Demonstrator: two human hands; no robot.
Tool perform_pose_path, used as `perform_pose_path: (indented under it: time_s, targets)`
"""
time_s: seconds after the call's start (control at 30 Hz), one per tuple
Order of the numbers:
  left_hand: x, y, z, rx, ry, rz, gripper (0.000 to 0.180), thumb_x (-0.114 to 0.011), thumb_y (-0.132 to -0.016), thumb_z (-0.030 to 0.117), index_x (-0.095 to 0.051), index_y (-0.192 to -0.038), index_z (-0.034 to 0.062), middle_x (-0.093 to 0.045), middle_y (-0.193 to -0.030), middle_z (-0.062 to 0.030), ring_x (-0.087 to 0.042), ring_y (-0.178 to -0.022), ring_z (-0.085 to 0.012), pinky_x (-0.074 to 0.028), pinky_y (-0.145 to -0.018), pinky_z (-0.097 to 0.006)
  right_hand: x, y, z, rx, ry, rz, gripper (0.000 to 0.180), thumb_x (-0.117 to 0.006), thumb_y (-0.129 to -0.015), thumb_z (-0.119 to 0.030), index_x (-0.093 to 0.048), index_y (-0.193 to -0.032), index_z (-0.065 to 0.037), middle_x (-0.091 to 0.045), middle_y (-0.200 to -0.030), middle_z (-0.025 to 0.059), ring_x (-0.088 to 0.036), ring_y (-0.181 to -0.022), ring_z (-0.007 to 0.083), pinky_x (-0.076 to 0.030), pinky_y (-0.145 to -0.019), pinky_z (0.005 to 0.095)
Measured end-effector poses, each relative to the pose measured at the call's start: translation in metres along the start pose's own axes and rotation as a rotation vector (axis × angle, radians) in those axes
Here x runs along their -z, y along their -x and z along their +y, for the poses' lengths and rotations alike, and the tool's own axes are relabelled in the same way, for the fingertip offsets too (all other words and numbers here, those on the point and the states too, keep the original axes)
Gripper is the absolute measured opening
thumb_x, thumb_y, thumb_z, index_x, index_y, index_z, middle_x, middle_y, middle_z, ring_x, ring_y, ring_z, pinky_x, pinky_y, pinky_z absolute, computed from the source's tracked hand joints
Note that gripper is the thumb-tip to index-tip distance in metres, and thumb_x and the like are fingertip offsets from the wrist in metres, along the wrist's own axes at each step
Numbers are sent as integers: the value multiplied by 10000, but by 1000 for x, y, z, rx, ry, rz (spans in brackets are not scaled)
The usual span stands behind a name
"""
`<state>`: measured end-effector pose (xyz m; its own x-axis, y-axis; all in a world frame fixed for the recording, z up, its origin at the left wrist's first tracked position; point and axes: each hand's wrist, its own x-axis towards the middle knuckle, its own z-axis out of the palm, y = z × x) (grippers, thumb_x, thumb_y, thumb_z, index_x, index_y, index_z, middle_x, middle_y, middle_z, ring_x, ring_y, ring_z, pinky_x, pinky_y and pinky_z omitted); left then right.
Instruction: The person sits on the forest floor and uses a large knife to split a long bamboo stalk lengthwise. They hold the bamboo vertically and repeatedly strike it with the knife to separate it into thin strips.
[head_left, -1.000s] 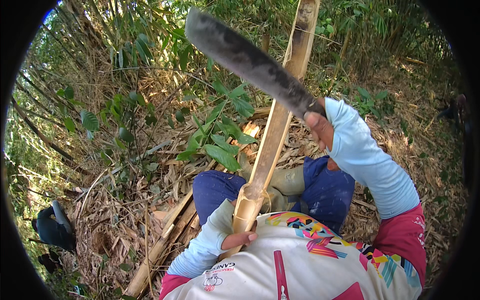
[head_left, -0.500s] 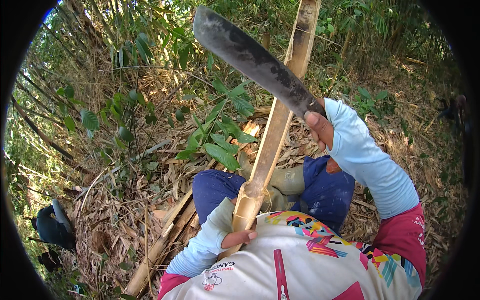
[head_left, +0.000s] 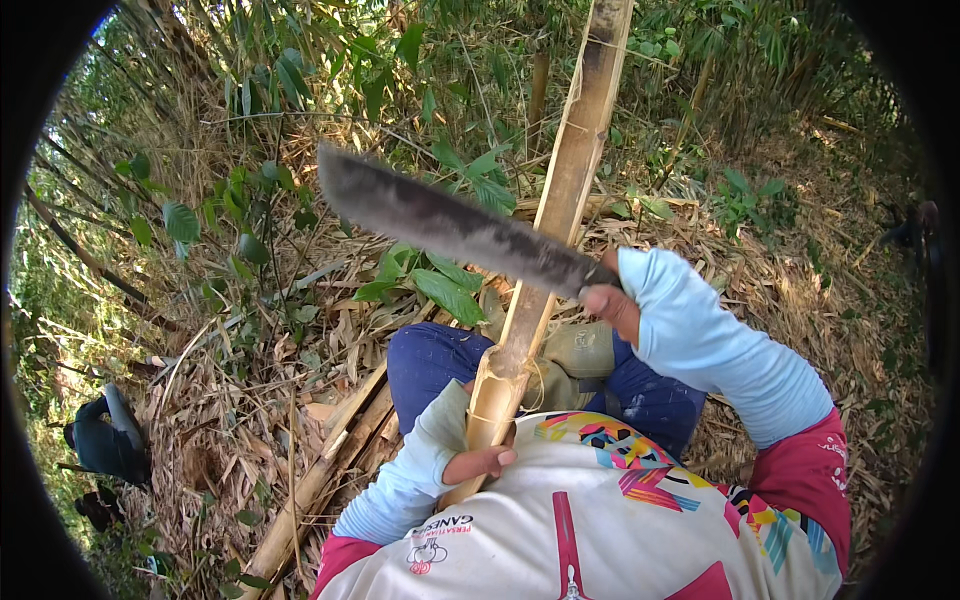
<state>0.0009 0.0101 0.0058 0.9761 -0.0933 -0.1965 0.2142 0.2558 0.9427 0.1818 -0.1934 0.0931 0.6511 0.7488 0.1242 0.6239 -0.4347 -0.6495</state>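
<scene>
A bamboo pole (head_left: 560, 210) runs from the top centre of the frame down to the person's chest, its cut lower end gripped in the left hand (head_left: 482, 462), fingers wrapped around it at lower centre. Across the middle, a long dark machete (head_left: 455, 232) now sits lower and flatter than half a second ago, its blade crossing in front of the pole; this reads as a downstroke under way toward the pole's near side. The right hand (head_left: 612, 305), centre right, is closed tight on the handle, sleeve covering the wrist. The blade edge faces down-left, close above the blue-trousered knees (head_left: 440, 350) and not far from the left hand. Split bamboo strips (head_left: 320, 470) lie at lower left on dry leaf litter (head_left: 230, 400); the open room lies upper left, among green leaves (head_left: 440, 285).
</scene>
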Motion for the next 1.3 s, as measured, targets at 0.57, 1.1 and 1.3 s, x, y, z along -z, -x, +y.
perform_pose_path:
  time_s: [0.57, 1.1, 1.3]
  targets:
    - [5, 0, -6, 25, 46, 35, 626, -766, -691, 38, -410, -1205, 8, -584, -781, -96, -572, -610, -151, -471, -562, -265, -19, 2, -1, 5, 39, -33, 304, -601, -930, -333, -592, -862, -37, -471, -557, 163, -513, -500, 314, -388, -491, 409]
    - [3, -3, 1, -19, 90, 38, 628, -787, -696, 103, -419, -1189, -21, -581, -761, -82, -573, -591, -142, -472, -540, -253, -23, 1, 3, 34, -70, -51, 402, -555, -948, -406, -564, -830, -22, -443, -553, 143, -464, -493, 285, -384, -500, 391]
    - [11, -10, -10, -57, 218, -79, 709, -785, -656, 84, -387, -1237, -1, -552, -706, -98, -553, -531, -167, -465, -483, -249, -4, -18, 11, -83, -252, 283, 417, -542, -959, -442, -586, -916, -29, -489, -614, 18, -469, -566, 127, -387, -509, 314]
